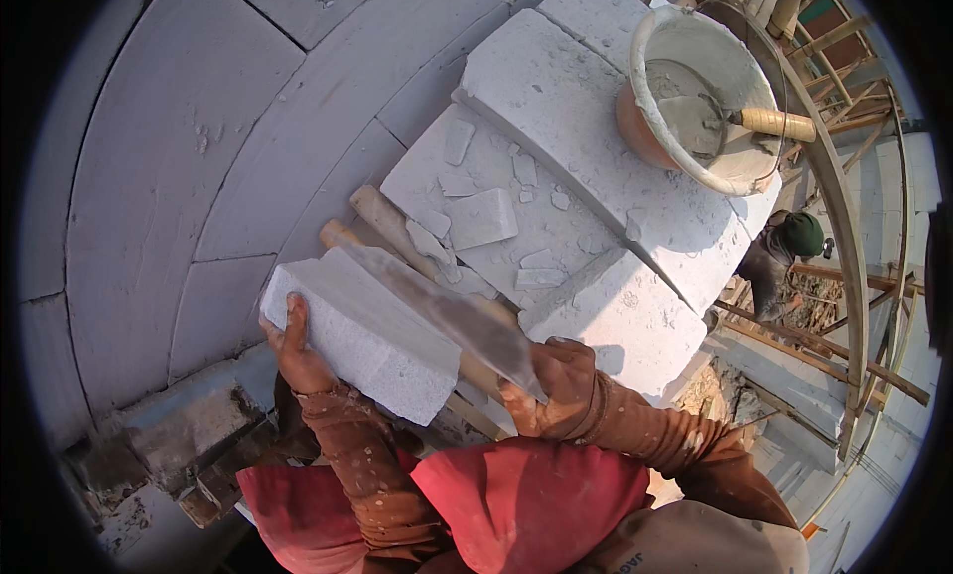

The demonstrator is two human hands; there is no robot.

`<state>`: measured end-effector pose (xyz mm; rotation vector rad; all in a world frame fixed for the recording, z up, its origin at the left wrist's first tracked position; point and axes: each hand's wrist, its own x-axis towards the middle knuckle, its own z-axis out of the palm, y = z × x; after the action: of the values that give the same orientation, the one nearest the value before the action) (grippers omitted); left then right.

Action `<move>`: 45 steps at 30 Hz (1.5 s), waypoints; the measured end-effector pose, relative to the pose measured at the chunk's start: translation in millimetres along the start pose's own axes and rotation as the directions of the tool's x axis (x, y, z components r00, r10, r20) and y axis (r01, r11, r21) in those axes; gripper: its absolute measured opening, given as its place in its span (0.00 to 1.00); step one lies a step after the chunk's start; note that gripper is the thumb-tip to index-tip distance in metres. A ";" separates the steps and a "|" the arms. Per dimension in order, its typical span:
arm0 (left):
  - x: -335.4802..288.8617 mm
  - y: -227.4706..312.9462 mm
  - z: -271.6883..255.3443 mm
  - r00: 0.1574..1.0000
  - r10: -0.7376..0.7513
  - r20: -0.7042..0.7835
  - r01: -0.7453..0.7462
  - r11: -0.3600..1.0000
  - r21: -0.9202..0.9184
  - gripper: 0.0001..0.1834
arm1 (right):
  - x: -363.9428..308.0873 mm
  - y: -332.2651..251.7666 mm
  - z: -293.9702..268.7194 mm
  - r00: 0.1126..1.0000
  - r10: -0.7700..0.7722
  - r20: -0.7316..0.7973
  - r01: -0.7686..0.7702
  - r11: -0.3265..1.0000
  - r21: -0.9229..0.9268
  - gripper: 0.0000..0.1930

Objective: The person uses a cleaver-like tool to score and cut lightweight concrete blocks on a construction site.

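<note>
My left hand holds the outer end of a pale grey-white aerated concrete block, thumb on its upper face and the other fingers mostly hidden. My right hand is closed at the near end of a hand saw. Its broad, flat blade is blurred, so no teeth show, and the handle is hidden in the hand. Slanting from upper left to lower right, the blade lies along the block's far side. Whether it touches the block I cannot tell. Wooden poles run beneath the block and blade.
Beyond lie larger white blocks with broken pieces on one. A mortar bucket stands there, a wooden-handled trowel in it. A block wall rises at left. Bamboo scaffolding and another person are lower down at right.
</note>
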<state>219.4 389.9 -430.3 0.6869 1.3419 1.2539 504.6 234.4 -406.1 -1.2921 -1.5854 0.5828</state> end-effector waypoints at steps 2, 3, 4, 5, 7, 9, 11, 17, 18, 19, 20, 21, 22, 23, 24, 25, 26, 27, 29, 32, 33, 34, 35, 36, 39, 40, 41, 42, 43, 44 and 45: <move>-20.6 15.7 51.4 0.999 0.014 -0.033 -0.013 0.999 0.050 0.35 | -26.3 16.0 21.7 0.948 0.253 0.195 -0.192 0.938 -0.287 0.09; -33.9 23.3 70.1 0.996 0.042 -0.080 -0.033 0.994 0.106 0.33 | -31.0 8.4 21.9 0.947 0.257 0.192 -0.196 0.938 -0.287 0.09; -39.4 15.8 74.4 0.985 0.162 -0.059 -0.151 0.977 0.150 0.32 | -30.8 4.1 20.9 0.925 0.318 0.210 -0.241 0.915 -0.324 0.09; -39.0 15.4 78.5 0.984 0.167 -0.059 -0.157 0.976 0.149 0.32 | -28.8 1.6 19.0 0.898 0.379 0.224 -0.285 0.887 -0.362 0.09; -37.2 16.2 88.6 0.987 0.159 -0.036 -0.147 0.963 0.226 0.36 | -13.9 -0.1 5.9 0.910 0.375 0.177 -0.302 0.892 -0.338 0.10; -30.6 15.0 79.4 0.985 0.172 -0.025 -0.161 0.959 0.232 0.36 | 10.7 -11.5 -12.8 0.958 0.263 0.110 -0.226 0.936 -0.269 0.08; -36.1 16.5 76.0 0.985 0.171 -0.020 -0.160 0.953 0.257 0.37 | 23.6 -21.4 -29.4 0.981 0.189 0.031 -0.179 0.962 -0.207 0.08; -36.3 19.6 85.7 0.983 0.160 -0.092 -0.134 0.962 0.239 0.36 | -29.6 11.0 19.0 0.967 0.235 0.103 -0.209 0.954 -0.217 0.09; -36.9 20.5 86.8 0.990 0.137 -0.040 -0.125 0.967 0.221 0.37 | -36.6 11.1 25.0 0.922 0.335 0.194 -0.269 0.915 -0.299 0.10; -40.1 22.8 86.2 0.993 0.118 0.005 -0.117 0.971 0.207 0.38 | -39.3 9.9 28.6 0.859 0.430 0.279 -0.313 0.871 -0.378 0.11; -44.9 24.5 88.3 0.993 0.121 0.000 -0.119 0.970 0.211 0.38 | -39.5 12.2 29.3 0.882 0.405 0.241 -0.303 0.879 -0.368 0.11; -51.3 26.1 93.2 0.979 0.206 0.015 -0.194 0.896 0.400 0.39 | -39.0 13.0 29.6 0.882 0.403 0.245 -0.302 0.882 -0.362 0.11; -55.2 28.2 97.9 0.958 0.281 0.049 -0.259 0.782 0.566 0.39 | -37.3 13.8 28.9 0.910 0.340 0.238 -0.253 0.909 -0.331 0.10; -57.0 30.4 99.1 0.958 0.281 0.049 -0.259 0.783 0.565 0.39 | -37.0 14.1 28.4 0.934 0.276 0.228 -0.202 0.933 -0.299 0.08; -58.5 32.4 99.9 0.969 0.238 0.070 -0.237 0.809 0.537 0.40 | -37.9 14.0 28.1 0.934 0.275 0.229 -0.201 0.932 -0.300 0.08; -59.1 36.3 100.3 0.975 0.200 0.094 -0.220 0.829 0.514 0.41 | -37.3 12.9 28.6 0.934 0.271 0.234 -0.186 0.926 -0.329 0.08; -57.3 37.0 95.3 0.974 0.206 0.094 -0.225 0.826 0.517 0.41 | -37.1 11.8 28.9 0.934 0.266 0.240 -0.170 0.919 -0.357 0.08; -54.2 35.9 85.8 0.976 0.206 0.077 -0.216 0.828 0.518 0.42 | -38.9 9.7 30.1 0.935 0.262 0.238 -0.169 0.921 -0.352 0.08; -54.8 36.6 80.9 0.975 0.213 0.063 -0.215 0.832 0.511 0.44 | -39.7 9.7 30.6 0.924 0.253 0.287 -0.130 0.913 -0.386 0.08; -57.2 40.8 78.0 0.976 0.219 -0.013 -0.187 0.863 0.470 0.42 | -26.6 12.6 24.7 0.943 0.202 0.264 -0.112 0.940 -0.322 0.08; -60.0 50.3 74.4 0.979 0.203 -0.032 -0.170 0.886 0.431 0.42 | -23.0 8.8 26.5 0.943 0.183 0.277 -0.092 0.946 -0.311 0.08; -62.0 57.6 69.2 0.981 0.186 -0.053 -0.151 0.908 0.391 0.42 | -19.1 5.5 29.1 0.957 0.143 0.253 -0.054 0.943 -0.328 0.08; -53.7 56.9 65.4 0.977 0.199 -0.076 -0.156 0.910 0.385 0.42 | -10.8 8.0 31.4 0.968 0.101 0.231 -0.015 0.937 -0.348 0.08; -43.7 52.5 58.3 0.976 0.204 -0.079 -0.160 0.913 0.376 0.42 | -6.1 10.2 35.5 0.965 0.078 0.251 0.012 0.941 -0.337 0.08; -28.6 57.4 54.7 0.968 0.206 -0.141 -0.158 0.943 0.293 0.43 | 11.6 12.1 41.7 0.938 0.134 0.320 -0.016 0.939 -0.345 0.08; -26.7 61.4 56.6 0.970 0.203 -0.135 -0.160 0.947 0.277 0.43 | 17.6 9.4 38.8 0.949 0.104 0.296 -0.010 0.953 -0.302 0.08; -21.9 61.5 58.9 0.974 0.192 -0.119 -0.156 0.953 0.259 0.43 | 24.0 7.3 34.7 0.959 0.088 0.269 -0.014 0.964 -0.266 0.09; -15.1 59.7 57.0 0.967 0.206 -0.151 -0.166 0.957 0.240 0.43 | 31.4 0.3 29.2 0.954 0.058 0.295 0.023 0.965 -0.262 0.09; -9.8 54.7 50.5 0.958 0.247 -0.145 -0.205 0.946 0.253 0.43 | 41.0 -12.8 20.9 0.983 -0.015 0.183 0.055 0.975 -0.214 0.09; -10.3 53.0 44.0 0.949 0.282 -0.141 -0.237 0.933 0.272 0.43 | 47.1 -22.7 16.0 0.995 -0.075 0.067 0.085 0.983 -0.161 0.09; -14.8 54.1 39.0 0.937 0.296 -0.185 -0.242 0.933 0.267 0.43 | 50.5 -27.4 14.2 0.990 -0.103 0.100 0.117 0.983 -0.139 0.09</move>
<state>245.2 401.5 -368.2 0.9499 1.6442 1.4336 481.2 275.1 -370.1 -1.2891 -1.7909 0.4713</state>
